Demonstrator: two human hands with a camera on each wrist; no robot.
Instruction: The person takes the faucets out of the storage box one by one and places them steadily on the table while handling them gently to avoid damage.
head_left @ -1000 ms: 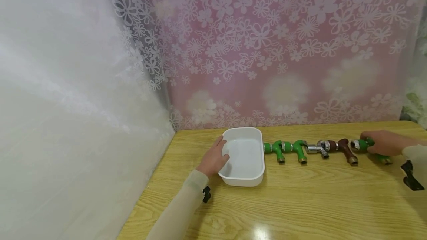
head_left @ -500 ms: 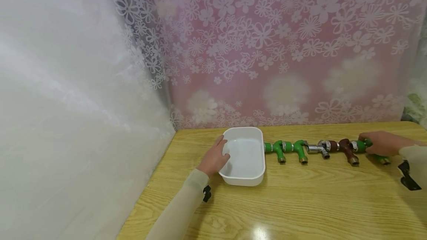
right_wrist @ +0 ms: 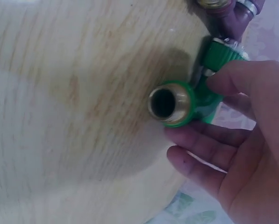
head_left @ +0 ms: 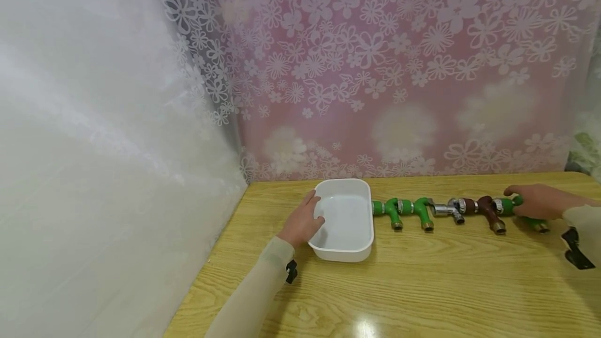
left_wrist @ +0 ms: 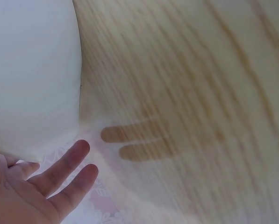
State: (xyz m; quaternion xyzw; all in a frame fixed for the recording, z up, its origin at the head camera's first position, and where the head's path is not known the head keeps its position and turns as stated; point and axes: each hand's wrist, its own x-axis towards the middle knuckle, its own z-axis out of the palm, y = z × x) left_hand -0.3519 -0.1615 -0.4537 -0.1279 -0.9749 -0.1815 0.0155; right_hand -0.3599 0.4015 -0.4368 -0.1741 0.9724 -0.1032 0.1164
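My left hand (head_left: 301, 223) holds the left rim of a white plastic basin (head_left: 345, 255), thumb over the inside. In the left wrist view two of its fingers (left_wrist: 76, 186) extend past the basin's outer wall (left_wrist: 32, 70). At the right end of a row of taps, my right hand (head_left: 540, 201) grips a green tap (head_left: 506, 206) with a brass-threaded spout. The right wrist view shows the thumb (right_wrist: 228, 77) on one side of that tap and fingers on the other. Its green collar meets a dark red tap (head_left: 488, 213).
Between the basin and the dark red tap lie a green tap (head_left: 393, 214), a second green tap (head_left: 422, 214) and a chrome tap (head_left: 448, 208), end to end. All lie on a wood-grain table (head_left: 422, 291). A pink floral curtain (head_left: 404, 77) hangs behind, white sheeting (head_left: 103, 145) at left.
My right hand has moved slightly left with the green tap, closing the gap to the dark red tap in the first half second. Since then little differs; the left hand stays at the basin.
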